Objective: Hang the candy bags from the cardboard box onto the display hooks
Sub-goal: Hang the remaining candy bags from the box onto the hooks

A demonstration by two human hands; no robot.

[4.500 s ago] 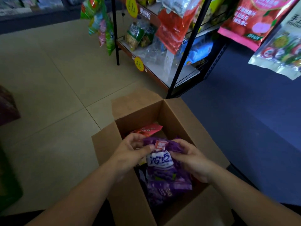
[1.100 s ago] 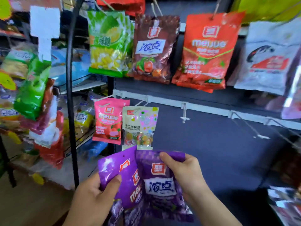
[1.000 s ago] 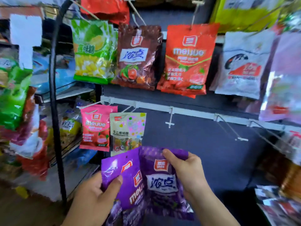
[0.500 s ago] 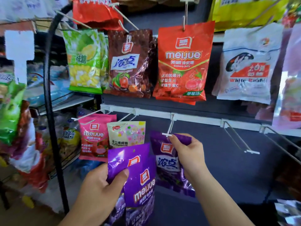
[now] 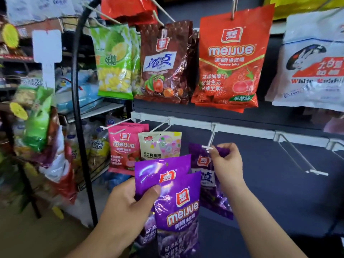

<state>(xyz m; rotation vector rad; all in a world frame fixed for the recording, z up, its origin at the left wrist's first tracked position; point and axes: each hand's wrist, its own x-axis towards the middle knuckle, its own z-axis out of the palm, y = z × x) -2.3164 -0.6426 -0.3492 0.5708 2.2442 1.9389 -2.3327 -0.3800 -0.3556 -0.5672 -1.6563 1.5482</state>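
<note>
Meijue bags [image 5: 178,207]: left hand [image 5: 126,207]; purple bag [image 5: 204,162]: right hand [image 5: 226,164].

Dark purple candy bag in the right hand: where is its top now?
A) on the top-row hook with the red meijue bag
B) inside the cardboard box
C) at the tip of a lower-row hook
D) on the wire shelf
C: the right hand pinches the dark purple candy bag with its top at the lower-row hook tip.
</note>
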